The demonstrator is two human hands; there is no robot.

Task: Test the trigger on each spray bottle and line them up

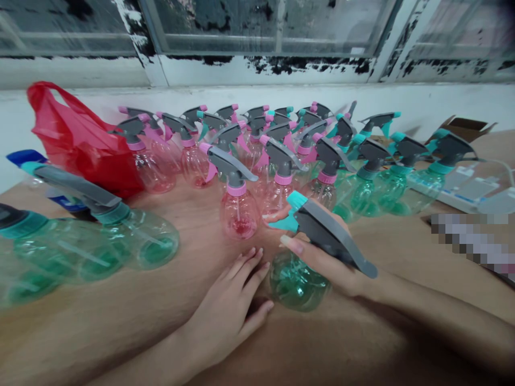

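My right hand is wrapped round the neck of a green spray bottle with a grey and turquoise trigger head, which stands slightly tilted at the table's front. Its fingers pass behind the trigger head, so they are partly hidden. Just left of that bottle, my left hand lies palm down on the wooden table, fingers stretched out and holding nothing. A pink spray bottle with a grey and pink head stands beyond both hands.
Several pink and green spray bottles crowd the back along the wall. More green bottles stand at left, near a red plastic bag. At right are a power strip, an open cardboard box and a pixelated flat item.
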